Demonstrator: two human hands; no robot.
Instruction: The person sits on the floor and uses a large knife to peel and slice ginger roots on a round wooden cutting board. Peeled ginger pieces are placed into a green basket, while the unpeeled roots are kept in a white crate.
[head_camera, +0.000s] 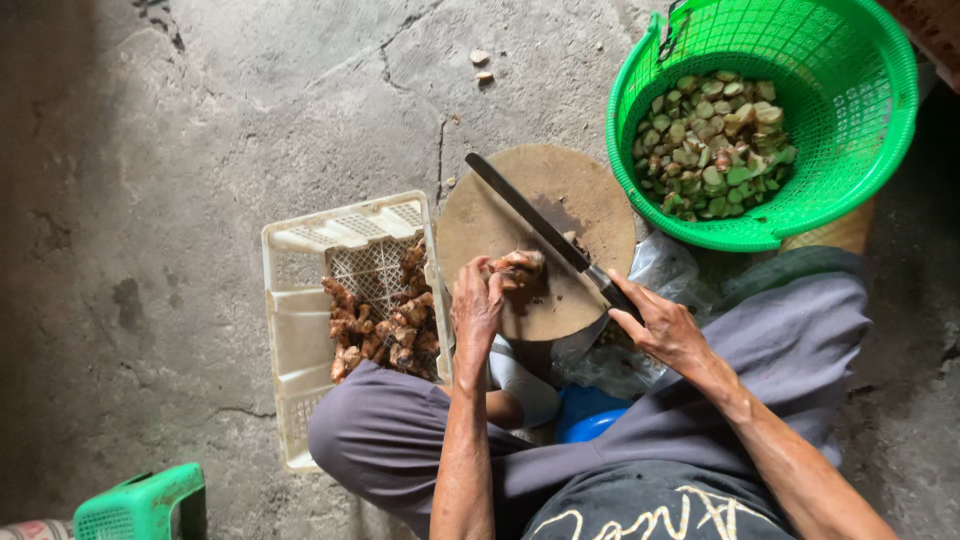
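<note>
My left hand (477, 312) presses a knobbly brown root piece (519, 266) onto a round wooden cutting board (575, 190). My right hand (662, 327) grips the handle of a long dark knife (527, 212), whose blade lies diagonally across the board just beyond the root. The board rests in front of my knees on the concrete floor.
A white plastic crate (300, 330) holding more brown roots (385, 325) sits at my left. A green mesh basket (860, 130) with several cut pale-green pieces (715, 145) stands at the upper right. A green stool corner (140, 505) shows lower left. A clear plastic bag (670, 270) lies under the board's edge.
</note>
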